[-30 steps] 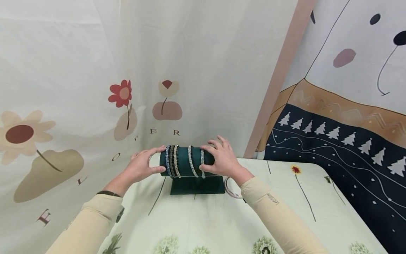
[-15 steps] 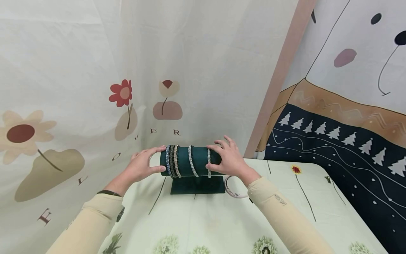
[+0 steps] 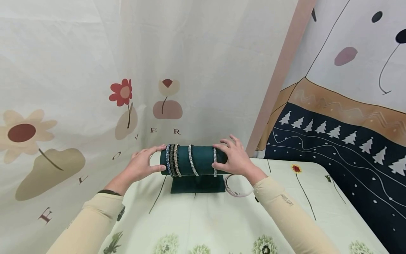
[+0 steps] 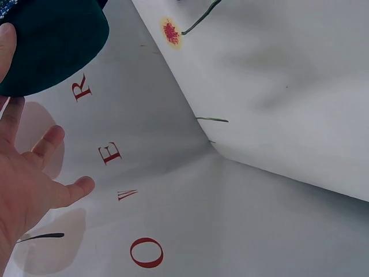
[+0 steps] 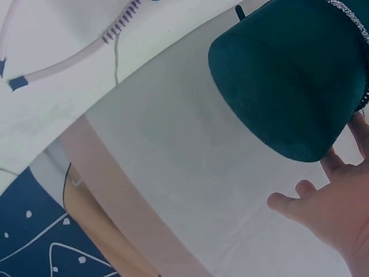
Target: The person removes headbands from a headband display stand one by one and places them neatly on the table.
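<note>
A dark green velvet headband stand [image 3: 203,160] has a horizontal roll on a flat base. Its left end is held by my left hand [image 3: 137,166], thumb in front and fingers on top. My right hand [image 3: 236,160] pinches a silver glittery headband [image 3: 215,156] near the roll's right end, between thumb and forefinger, the other fingers spread. A second silver headband [image 3: 191,160] sits round the roll's middle. Close together on the left are a blue glittery headband [image 3: 168,160], black ones and a beige one [image 3: 176,160]. In the right wrist view, the roll's end [image 5: 277,98] shows above the fingers.
A pale pink headband with dark teeth [image 3: 233,193] lies on the table beside the stand's base, partly behind the right wrist. The table has a pale floral cloth [image 3: 209,218]. A printed curtain [image 3: 203,70] hangs right behind the stand.
My right hand has slid the silver headband rightward along the roll, from near the second silver one towards the right end. My left hand stays in place on the roll's left end.
</note>
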The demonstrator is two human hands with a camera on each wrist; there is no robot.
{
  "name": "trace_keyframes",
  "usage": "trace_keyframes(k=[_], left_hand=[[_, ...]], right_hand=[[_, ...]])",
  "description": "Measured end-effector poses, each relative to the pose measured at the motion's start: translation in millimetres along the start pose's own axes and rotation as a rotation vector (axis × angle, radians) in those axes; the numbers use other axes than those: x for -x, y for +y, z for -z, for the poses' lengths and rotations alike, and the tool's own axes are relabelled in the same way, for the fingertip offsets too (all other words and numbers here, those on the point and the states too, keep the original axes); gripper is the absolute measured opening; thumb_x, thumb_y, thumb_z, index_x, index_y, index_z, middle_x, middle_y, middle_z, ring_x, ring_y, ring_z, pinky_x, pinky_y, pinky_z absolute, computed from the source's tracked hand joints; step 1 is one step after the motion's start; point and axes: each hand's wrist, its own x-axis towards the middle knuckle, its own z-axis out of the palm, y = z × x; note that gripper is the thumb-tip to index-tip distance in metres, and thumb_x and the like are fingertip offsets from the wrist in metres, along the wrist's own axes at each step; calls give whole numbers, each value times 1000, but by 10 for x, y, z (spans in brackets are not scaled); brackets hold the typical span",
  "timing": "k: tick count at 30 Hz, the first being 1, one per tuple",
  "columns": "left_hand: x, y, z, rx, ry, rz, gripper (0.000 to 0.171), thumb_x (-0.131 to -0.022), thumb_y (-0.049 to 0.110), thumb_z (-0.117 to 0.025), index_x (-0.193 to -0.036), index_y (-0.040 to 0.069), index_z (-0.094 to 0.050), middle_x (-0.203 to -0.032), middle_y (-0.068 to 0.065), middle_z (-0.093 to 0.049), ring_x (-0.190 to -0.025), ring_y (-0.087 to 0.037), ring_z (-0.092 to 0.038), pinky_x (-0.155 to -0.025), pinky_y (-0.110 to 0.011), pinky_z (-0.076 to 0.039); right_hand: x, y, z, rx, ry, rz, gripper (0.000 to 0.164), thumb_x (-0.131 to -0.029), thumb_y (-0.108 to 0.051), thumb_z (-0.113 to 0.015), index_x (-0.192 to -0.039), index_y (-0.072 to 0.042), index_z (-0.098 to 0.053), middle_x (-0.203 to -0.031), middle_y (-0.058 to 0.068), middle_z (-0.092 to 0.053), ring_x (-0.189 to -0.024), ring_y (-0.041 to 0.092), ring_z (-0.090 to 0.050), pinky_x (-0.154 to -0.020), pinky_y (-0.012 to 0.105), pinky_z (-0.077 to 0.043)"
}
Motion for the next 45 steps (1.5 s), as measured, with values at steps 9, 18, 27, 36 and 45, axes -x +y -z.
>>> trace_keyframes(k=[9, 18, 27, 36, 45], left_hand=[[-5, -22, 1, 2, -3, -2, 81, -94, 31, -84, -164, 21, -44, -171, -12, -44, -152, -52, -37, -124, -78, -11], [-15, -9, 1, 2, -10, 1, 81, -94, 33, -84, -164, 22, -44, -170, -12, -44, -152, -51, -38, -124, -77, -11], [-20, -24, -9, 7, -8, -10, 81, -94, 34, -84, -164, 22, -45, -170, -11, -45, -152, -51, -39, -123, -78, -11], [-3, -49, -28, 5, -8, -2, 81, -94, 33, -85, -164, 23, -45, -170, -12, -44, -152, -52, -38, -124, -79, -10], [-11, -28, -31, 12, 6, -23, 80, -93, 33, -85, -163, 21, -46, -170, -11, -46, -150, -52, -41, -122, -79, -14]], right_hand=[[48, 118, 37, -25, -21, -14, 72, -92, -55, -79, -156, -32, -56, -169, 9, -44, -166, 43, -12, -127, 77, -21], [99, 198, 65, -42, -29, -11, 74, -91, -54, -81, -157, -32, -55, -168, 10, -45, -166, 43, -12, -126, 79, -21], [145, 259, 54, -10, -40, 11, 92, -81, -60, -88, -160, -35, -49, -166, 11, -46, -164, 46, -13, -124, 80, -23], [166, 287, -43, 15, -31, 14, 105, -75, -58, -94, -163, -36, -42, -167, 12, -43, -163, 47, -15, -124, 79, -24], [187, 317, -23, -4, -18, 11, 104, -75, -53, -96, -163, -35, -42, -171, 14, -38, -164, 49, -13, -124, 81, -21]])
